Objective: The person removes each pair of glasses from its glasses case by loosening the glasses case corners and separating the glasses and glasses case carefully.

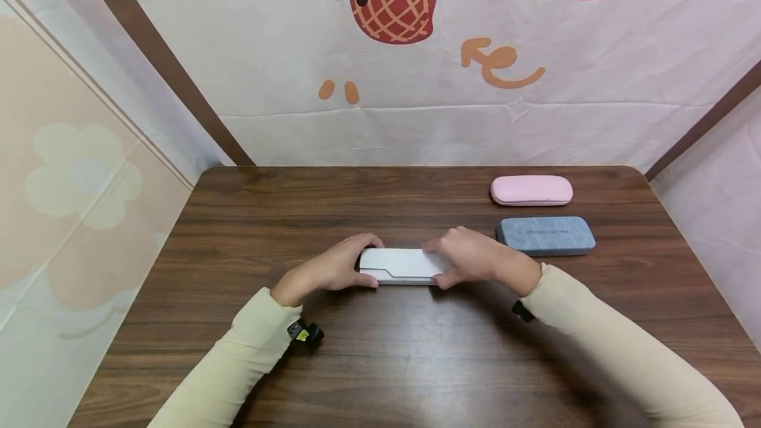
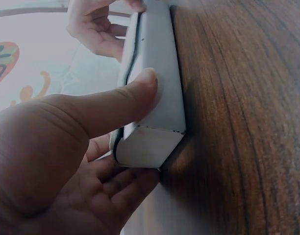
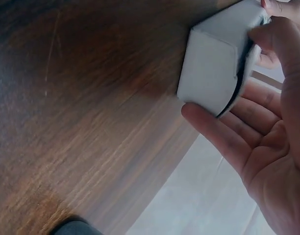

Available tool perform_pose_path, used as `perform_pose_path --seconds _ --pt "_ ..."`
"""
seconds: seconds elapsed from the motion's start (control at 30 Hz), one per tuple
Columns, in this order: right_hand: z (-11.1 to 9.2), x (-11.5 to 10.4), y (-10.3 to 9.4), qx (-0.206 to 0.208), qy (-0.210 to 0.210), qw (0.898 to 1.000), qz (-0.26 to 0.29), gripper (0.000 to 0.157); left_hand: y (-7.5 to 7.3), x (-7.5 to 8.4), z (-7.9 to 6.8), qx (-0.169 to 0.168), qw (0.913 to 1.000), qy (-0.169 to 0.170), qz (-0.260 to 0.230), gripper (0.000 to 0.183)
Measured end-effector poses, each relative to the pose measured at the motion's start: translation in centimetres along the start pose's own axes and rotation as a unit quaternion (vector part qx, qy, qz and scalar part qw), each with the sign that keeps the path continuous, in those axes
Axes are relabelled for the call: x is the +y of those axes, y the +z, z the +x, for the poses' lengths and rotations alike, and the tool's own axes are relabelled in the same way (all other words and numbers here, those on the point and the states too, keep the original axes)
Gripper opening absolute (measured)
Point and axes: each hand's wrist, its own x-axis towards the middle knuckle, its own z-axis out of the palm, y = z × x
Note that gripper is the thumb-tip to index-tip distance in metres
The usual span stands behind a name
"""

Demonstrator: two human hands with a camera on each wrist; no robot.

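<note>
A white glasses case (image 1: 395, 263) lies lengthwise on the brown table, its flap edge stepping down along the front. My left hand (image 1: 340, 263) grips its left end, thumb at the front and fingers behind. At the right end, my right hand (image 1: 470, 255) holds it the same way. The left wrist view shows the left thumb (image 2: 142, 93) pressed against the white front of the case (image 2: 162, 63). A dark narrow gap runs between lid and body. In the right wrist view, the fingers (image 3: 213, 129) reach round behind the case's end (image 3: 206, 71).
A blue-grey glasses case (image 1: 547, 236) with small lettering lies to the right, close behind the right forearm. Beyond it sits a pink glasses case (image 1: 531, 190) near the table's back edge. Printed cloth (image 1: 416, 131) hangs behind the wood-grain table (image 1: 297, 203).
</note>
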Motion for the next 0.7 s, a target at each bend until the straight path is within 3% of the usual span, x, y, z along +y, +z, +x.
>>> perform_pose_path --seconds 0.2,0.7 --pt "0.29 0.27 -0.17 0.0 0.014 1.0 0.022 0.036 -0.11 0.02 0.02 -0.009 0.9998 -0.015 -0.003 0.055" --pt "-0.18 0.99 -0.32 0.005 0.025 0.996 0.088 0.043 -0.18 -0.07 0.23 -0.019 0.9995 -0.016 -0.018 0.065"
